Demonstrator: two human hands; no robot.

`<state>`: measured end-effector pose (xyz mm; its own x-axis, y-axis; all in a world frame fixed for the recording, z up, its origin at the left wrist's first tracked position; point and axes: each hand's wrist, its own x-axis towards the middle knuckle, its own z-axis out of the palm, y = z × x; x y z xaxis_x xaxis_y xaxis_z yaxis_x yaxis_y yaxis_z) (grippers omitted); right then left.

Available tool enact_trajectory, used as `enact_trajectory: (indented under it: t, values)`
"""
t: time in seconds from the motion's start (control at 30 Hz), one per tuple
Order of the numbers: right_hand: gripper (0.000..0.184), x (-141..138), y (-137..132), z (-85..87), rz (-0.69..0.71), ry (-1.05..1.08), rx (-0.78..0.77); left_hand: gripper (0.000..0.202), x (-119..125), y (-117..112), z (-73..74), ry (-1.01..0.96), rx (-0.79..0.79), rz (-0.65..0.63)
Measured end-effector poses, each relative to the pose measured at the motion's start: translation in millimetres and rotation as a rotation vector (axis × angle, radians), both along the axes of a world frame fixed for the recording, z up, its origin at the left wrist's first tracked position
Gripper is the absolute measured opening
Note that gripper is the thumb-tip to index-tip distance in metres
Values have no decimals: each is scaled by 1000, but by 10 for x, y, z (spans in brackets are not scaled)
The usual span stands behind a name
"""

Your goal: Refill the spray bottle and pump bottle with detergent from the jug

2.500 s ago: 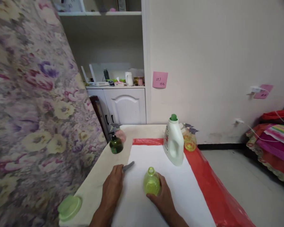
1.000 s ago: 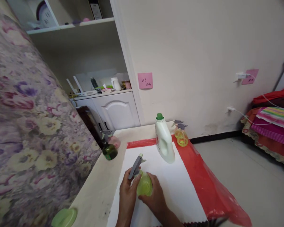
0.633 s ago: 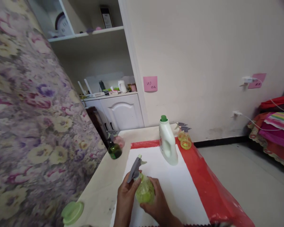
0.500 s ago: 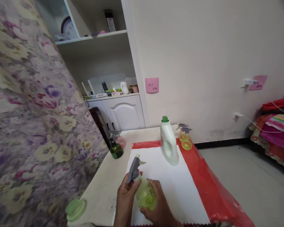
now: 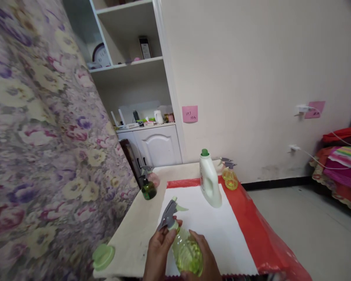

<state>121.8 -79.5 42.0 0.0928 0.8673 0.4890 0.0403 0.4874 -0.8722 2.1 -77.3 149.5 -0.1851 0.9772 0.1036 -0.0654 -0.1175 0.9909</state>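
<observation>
Being cupped by right hand (image 5: 205, 255), fingers curled: tilted green bottle (image 5: 187, 251), over near part of white paper (image 5: 231, 248). Spray head (image 5: 169, 214) pinched low by left hand (image 5: 160, 246); best kept aligned with bottle, sides unsqueezed. White jug (image 5: 212, 189) stood beyond.

Both wrists (image 5: 152, 270) lie over the worktop's near edge (image 5: 125, 272). The left grip (image 5: 160, 246) is curled, its thumb angled up to the right, fingertips beyond it. The right grip (image 5: 204, 255), slightly lower, cups leftward, fingers bent above and thumb below.
</observation>
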Motion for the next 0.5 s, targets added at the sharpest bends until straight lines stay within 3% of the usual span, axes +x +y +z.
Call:
enact_trajectory:
  t: [0.33, 0.5]
  values:
    - [86, 94, -19, 53, -27, -48, 42, 44, -37, 60, -85, -88, -11, -34]
    - [80, 138, -28, 25, 29, 112, 5, 43, -41, 90, -72, -86, -27, -73]
